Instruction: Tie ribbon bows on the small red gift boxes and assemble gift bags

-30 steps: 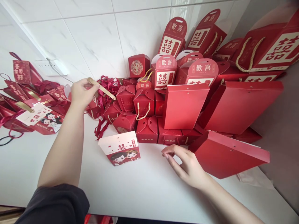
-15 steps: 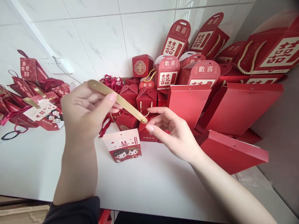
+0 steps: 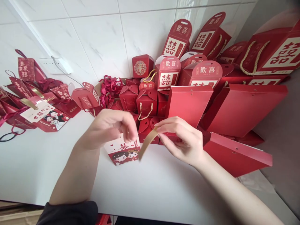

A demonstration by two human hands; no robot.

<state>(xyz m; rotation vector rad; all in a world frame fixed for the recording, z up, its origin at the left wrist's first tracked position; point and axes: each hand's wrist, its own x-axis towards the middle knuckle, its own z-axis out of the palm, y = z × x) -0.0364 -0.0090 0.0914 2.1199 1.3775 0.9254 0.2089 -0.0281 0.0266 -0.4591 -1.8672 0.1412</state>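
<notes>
My right hand point(image 3: 181, 139) pinches the upper end of a flat gold paper strip point(image 3: 147, 143), which hangs down and to the left above the white table point(image 3: 145, 187). My left hand point(image 3: 110, 126) is curled, fingers bent downward, over the top of a small pink-and-red gift box with a cartoon couple point(image 3: 123, 151). Whether its fingers grip the box or only touch it is hidden. The box stands upright in front of the red pile.
A heap of red gift boxes point(image 3: 145, 103) and flat red bags point(image 3: 236, 106) fills the back right against the tiled wall. More red bags, one with a cartoon print point(image 3: 47, 115), lie at the left. A wall socket point(image 3: 59, 65) with a cord sits behind them.
The gold strip passed from my left hand to my right hand. My left hand came down from the left pile to the small box; my right hand rose from the table.
</notes>
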